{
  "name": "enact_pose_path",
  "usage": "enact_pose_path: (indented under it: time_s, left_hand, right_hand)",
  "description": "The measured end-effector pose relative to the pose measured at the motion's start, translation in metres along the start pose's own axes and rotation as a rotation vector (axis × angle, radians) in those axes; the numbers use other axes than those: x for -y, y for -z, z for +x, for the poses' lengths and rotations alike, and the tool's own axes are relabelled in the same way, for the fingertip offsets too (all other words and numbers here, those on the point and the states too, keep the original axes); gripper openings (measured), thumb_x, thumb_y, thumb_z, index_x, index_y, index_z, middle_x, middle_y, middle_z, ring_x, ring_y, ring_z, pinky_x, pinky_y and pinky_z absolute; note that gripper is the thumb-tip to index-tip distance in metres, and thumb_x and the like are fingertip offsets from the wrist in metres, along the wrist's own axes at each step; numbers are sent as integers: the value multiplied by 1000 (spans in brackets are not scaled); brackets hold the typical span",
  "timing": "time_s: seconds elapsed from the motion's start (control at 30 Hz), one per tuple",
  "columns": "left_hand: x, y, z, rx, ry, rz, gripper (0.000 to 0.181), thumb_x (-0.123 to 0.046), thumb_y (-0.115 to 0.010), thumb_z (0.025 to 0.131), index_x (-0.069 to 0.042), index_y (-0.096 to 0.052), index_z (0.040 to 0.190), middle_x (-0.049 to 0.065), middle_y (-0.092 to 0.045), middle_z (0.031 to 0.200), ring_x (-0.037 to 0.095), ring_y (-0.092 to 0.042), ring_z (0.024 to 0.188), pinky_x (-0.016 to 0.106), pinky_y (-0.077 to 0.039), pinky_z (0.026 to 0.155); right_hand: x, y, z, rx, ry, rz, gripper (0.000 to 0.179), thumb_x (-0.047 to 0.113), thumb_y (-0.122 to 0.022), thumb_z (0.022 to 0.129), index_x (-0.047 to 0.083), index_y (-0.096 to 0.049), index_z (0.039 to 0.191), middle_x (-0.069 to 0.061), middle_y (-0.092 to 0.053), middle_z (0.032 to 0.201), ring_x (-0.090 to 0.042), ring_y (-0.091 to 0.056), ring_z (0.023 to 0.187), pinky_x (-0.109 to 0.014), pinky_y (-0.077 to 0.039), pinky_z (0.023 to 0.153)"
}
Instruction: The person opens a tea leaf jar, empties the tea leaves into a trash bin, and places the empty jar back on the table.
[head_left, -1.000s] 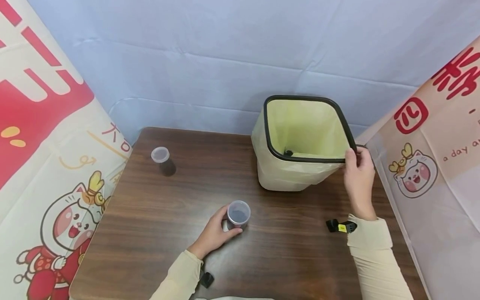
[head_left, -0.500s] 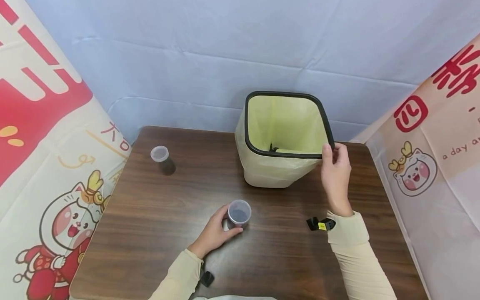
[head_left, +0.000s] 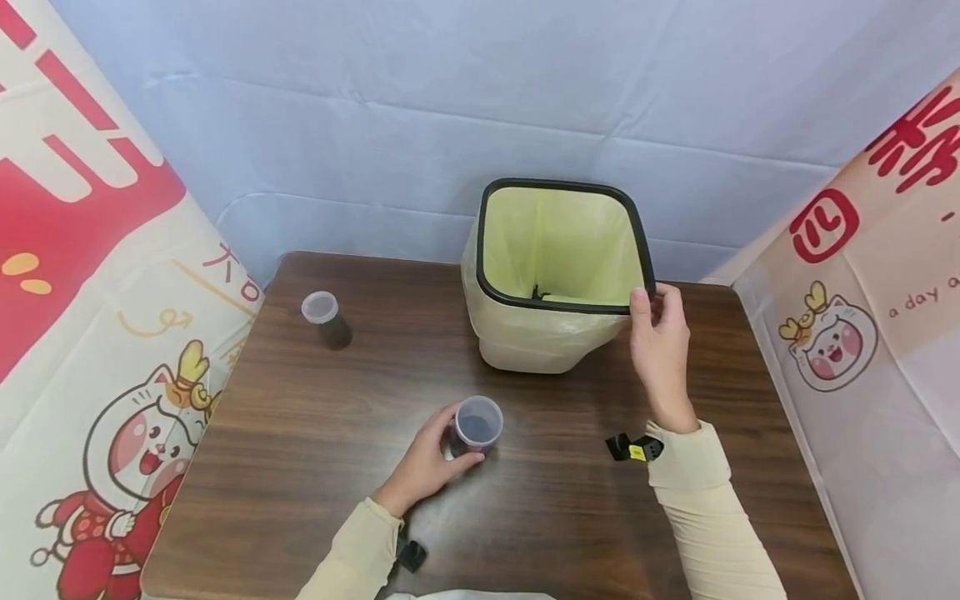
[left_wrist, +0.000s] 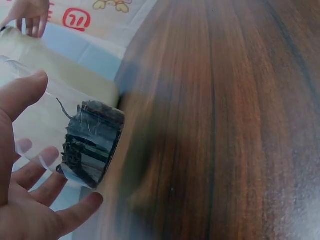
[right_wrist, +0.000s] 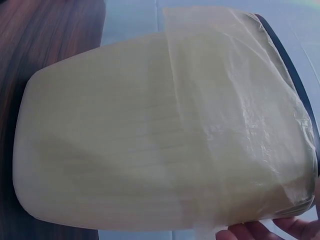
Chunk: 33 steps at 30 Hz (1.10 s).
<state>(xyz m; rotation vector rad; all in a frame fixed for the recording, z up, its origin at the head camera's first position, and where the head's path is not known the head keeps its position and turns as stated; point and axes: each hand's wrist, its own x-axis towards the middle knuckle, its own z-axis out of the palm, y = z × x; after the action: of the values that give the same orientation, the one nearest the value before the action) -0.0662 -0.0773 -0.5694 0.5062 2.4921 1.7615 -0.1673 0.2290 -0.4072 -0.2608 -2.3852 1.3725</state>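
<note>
Bin rim is pinched by right hand.
Near cup is gripped by left hand; upright hold is advised.

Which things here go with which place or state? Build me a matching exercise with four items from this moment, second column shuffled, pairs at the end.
Column one
1. left hand
2. right hand
3. bin
4. far container

Column two
A. yellowish, open at the top
B. toward the back left of the tabletop, touched by neither hand
C. thumb and fingers around the near container
D. grips a corner of the black rim

Pairs: 1-C, 2-D, 3-A, 4-B
</note>
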Motion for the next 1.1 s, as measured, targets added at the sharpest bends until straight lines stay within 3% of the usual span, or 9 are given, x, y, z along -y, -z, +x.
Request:
enact_pose_path:
  time_s: [0.13,0.3,0.53,0.7,0.9,1.1]
  left_hand:
    - [-2,1,0,7,-2,-22,76,-17,-90,80,-19,-52,146,2,-59,136,22,-56,124,45,-46,105]
    - [-6,1,1,-9,-29,-31,77,-14,-91,77,-20,-53,145,1,-59,136,21,-56,125,46,-45,106]
    - [-9,3,0,-26,-70,-14,76,-16,-91,77,-16,-54,143,3,-59,135,23,-56,123,46,-44,107]
    - [-11,5,0,-11,-72,-8,77,-17,-91,78,-19,-53,145,1,-58,137,21,-56,124,48,-45,107]
    - [-14,7,1,-3,-69,8,80,-19,-90,79,-20,-50,148,1,-57,139,22,-56,126,45,-45,107]
    - [-19,9,2,-9,-72,29,82,-19,-90,79,-12,-48,149,4,-58,140,23,-56,123,46,-47,102]
  right_hand:
    - [2,-1,0,19,-7,1,55,48,-51,105,2,-52,134,-10,-60,108,-7,-54,82,-23,-44,72]
    - [2,-1,0,34,-23,-8,57,50,-49,105,1,-52,134,-9,-58,105,-4,-54,79,-22,-43,72]
    - [-3,3,-6,66,-34,48,55,44,-38,109,-1,-44,141,-12,-56,121,-3,-54,94,-15,-49,75]
    - [-9,5,-14,-11,-21,144,53,42,-30,111,-1,-46,137,-5,-55,116,-12,-55,105,-20,-51,79]
    - [-21,3,-29,-118,33,278,35,32,-34,112,2,-50,121,-3,-58,110,-19,-57,105,-25,-51,83]
    - [-36,-5,-45,-95,165,516,23,17,-41,110,-4,-51,114,-13,-58,106,-25,-58,101,-26,-54,81]
